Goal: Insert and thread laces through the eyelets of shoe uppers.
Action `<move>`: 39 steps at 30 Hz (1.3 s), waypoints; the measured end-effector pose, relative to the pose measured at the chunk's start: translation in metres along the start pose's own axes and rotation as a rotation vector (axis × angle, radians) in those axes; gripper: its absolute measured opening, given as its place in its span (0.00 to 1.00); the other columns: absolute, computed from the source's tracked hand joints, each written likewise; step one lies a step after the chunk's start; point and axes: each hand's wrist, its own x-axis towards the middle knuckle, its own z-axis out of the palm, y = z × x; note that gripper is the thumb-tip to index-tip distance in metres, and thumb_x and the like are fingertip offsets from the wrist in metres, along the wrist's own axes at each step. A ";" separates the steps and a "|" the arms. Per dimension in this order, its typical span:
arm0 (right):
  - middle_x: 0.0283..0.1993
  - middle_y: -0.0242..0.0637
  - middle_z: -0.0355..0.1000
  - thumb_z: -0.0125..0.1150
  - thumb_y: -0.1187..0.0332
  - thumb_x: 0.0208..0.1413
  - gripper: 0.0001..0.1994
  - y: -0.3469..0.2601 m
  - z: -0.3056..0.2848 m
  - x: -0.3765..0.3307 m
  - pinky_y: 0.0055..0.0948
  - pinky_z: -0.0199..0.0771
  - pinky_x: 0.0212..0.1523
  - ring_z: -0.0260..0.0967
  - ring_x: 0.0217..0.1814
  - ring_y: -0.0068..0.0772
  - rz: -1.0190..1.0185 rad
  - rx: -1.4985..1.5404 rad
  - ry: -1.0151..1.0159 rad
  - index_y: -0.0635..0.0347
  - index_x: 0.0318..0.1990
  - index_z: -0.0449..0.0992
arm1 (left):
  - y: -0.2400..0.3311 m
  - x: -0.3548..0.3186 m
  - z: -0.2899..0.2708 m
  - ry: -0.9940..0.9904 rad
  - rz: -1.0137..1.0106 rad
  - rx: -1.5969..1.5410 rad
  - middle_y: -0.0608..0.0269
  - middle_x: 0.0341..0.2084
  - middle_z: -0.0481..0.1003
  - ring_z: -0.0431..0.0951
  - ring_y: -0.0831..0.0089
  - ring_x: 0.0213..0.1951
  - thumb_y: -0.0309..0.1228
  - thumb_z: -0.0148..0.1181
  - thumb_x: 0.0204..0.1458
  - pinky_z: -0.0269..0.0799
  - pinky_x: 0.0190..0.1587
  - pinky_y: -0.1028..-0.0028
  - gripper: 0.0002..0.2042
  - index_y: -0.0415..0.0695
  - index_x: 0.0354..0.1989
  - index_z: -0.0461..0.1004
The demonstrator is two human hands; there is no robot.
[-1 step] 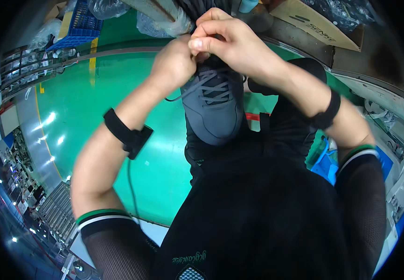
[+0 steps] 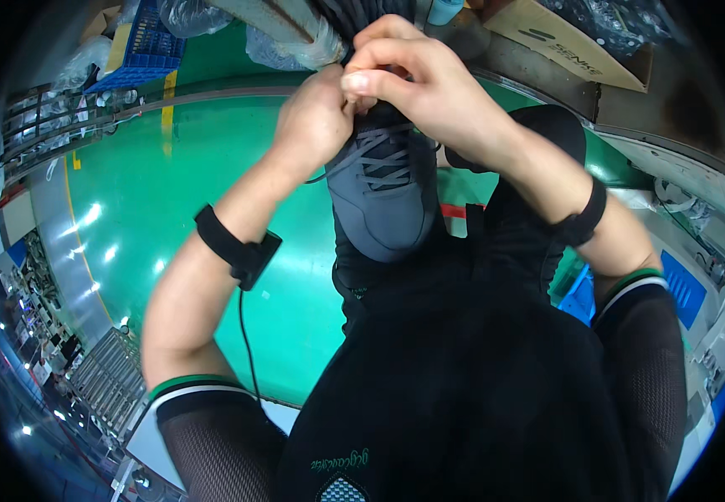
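Item: grey shoe (image 2: 383, 205), toe toward you, held against your torso. Left hand (image 2: 319, 121) and right hand (image 2: 417, 79) fingers pinch its grey laces (image 2: 379, 163) at the collar. Keep both pulls even, tension steady.

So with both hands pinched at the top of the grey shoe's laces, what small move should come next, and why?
Probably draw the lace ends snug. Both the left hand and right hand pinch at the top eyelets of the grey shoe, while a lace loop hangs slack on the left side.
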 end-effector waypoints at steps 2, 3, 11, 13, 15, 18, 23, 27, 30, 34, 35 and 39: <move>0.40 0.39 0.70 0.61 0.66 0.54 0.08 0.008 -0.015 -0.008 0.31 0.66 0.47 0.67 0.45 0.38 -0.176 -0.277 0.180 0.60 0.34 0.79 | 0.014 -0.004 -0.017 0.082 0.278 -0.150 0.62 0.31 0.70 0.69 0.74 0.37 0.23 0.52 0.57 0.66 0.41 0.75 0.04 0.36 0.32 0.72; 0.40 0.38 0.69 0.60 0.64 0.55 0.09 0.016 -0.026 -0.013 0.29 0.66 0.48 0.67 0.46 0.36 -0.087 -0.290 0.202 0.60 0.39 0.78 | 0.026 -0.005 -0.023 0.201 0.342 -0.244 0.61 0.29 0.70 0.70 0.71 0.34 0.23 0.53 0.55 0.66 0.40 0.74 0.04 0.37 0.30 0.72; 0.50 0.28 0.68 0.47 0.46 0.64 0.27 0.082 -0.048 -0.061 0.24 0.63 0.48 0.62 0.47 0.22 0.569 0.101 0.074 0.59 0.59 0.66 | -0.078 -0.052 0.012 0.431 -0.678 -1.144 0.66 0.44 0.73 0.70 0.75 0.45 0.49 0.49 0.62 0.59 0.54 0.65 0.20 0.48 0.53 0.72; 0.53 0.29 0.67 0.47 0.43 0.62 0.31 0.091 -0.044 -0.061 0.29 0.62 0.54 0.62 0.51 0.25 0.307 0.120 -0.023 0.60 0.60 0.65 | -0.073 -0.056 0.032 0.208 -0.738 -1.148 0.62 0.54 0.69 0.68 0.70 0.53 0.53 0.49 0.60 0.59 0.57 0.61 0.28 0.44 0.60 0.66; 0.61 0.37 0.62 0.45 0.46 0.64 0.31 0.124 -0.045 -0.073 0.33 0.56 0.62 0.57 0.61 0.32 0.089 0.023 0.010 0.62 0.65 0.59 | -0.024 -0.052 0.044 0.098 -0.468 -1.181 0.59 0.58 0.67 0.66 0.66 0.58 0.51 0.53 0.59 0.61 0.58 0.62 0.30 0.40 0.62 0.63; 0.72 0.44 0.48 0.43 0.53 0.67 0.31 0.042 -0.020 -0.093 0.31 0.41 0.71 0.40 0.76 0.36 0.110 0.203 0.072 0.65 0.69 0.49 | 0.009 -0.091 0.006 0.135 -0.225 -1.513 0.61 0.55 0.70 0.69 0.68 0.57 0.39 0.56 0.60 0.63 0.60 0.68 0.24 0.40 0.61 0.64; 0.63 0.43 0.63 0.50 0.60 0.64 0.25 -0.111 -0.040 -0.086 0.32 0.57 0.64 0.59 0.66 0.37 -0.187 -0.161 -0.179 0.61 0.65 0.59 | 0.127 -0.178 -0.118 -0.003 0.236 -1.132 0.59 0.54 0.72 0.71 0.67 0.55 0.31 0.65 0.49 0.65 0.59 0.68 0.27 0.38 0.59 0.67; 0.46 0.38 0.71 0.61 0.76 0.53 0.20 -0.166 -0.079 -0.073 0.27 0.73 0.44 0.72 0.45 0.28 -0.371 -0.343 0.006 0.61 0.55 0.70 | 0.168 -0.196 -0.188 0.517 0.336 -0.123 0.53 0.48 0.75 0.76 0.63 0.48 0.29 0.64 0.49 0.70 0.52 0.67 0.21 0.38 0.52 0.70; 0.43 0.37 0.71 0.59 0.79 0.51 0.14 -0.178 -0.127 -0.036 0.25 0.72 0.38 0.71 0.39 0.28 -0.592 -0.504 0.311 0.62 0.47 0.74 | 0.170 -0.127 -0.238 0.882 0.357 0.817 0.54 0.49 0.70 0.68 0.57 0.50 0.33 0.63 0.47 0.64 0.50 0.63 0.24 0.41 0.55 0.70; 0.59 0.51 0.61 0.62 0.77 0.46 0.29 -0.230 -0.149 0.041 0.43 0.55 0.63 0.58 0.62 0.54 -0.880 -0.961 0.645 0.63 0.59 0.63 | 0.159 0.002 -0.295 0.750 0.091 0.848 0.47 0.65 0.55 0.48 0.46 0.68 0.52 0.56 0.53 0.47 0.61 0.36 0.33 0.46 0.64 0.62; 0.61 0.52 0.59 0.65 0.75 0.45 0.34 -0.240 -0.147 0.063 0.44 0.52 0.65 0.56 0.64 0.54 -0.923 -1.036 0.695 0.66 0.62 0.59 | 0.144 0.034 -0.310 0.530 -0.023 0.570 0.47 0.70 0.42 0.34 0.47 0.71 0.59 0.55 0.51 0.36 0.61 0.29 0.40 0.50 0.69 0.53; 0.51 0.55 0.69 0.65 0.69 0.48 0.28 -0.238 -0.200 0.119 0.44 0.65 0.55 0.65 0.57 0.56 -0.649 -0.995 0.524 0.66 0.56 0.64 | 0.166 0.066 -0.315 0.408 -0.047 0.612 0.47 0.71 0.36 0.27 0.47 0.72 0.62 0.59 0.45 0.33 0.61 0.29 0.48 0.53 0.71 0.46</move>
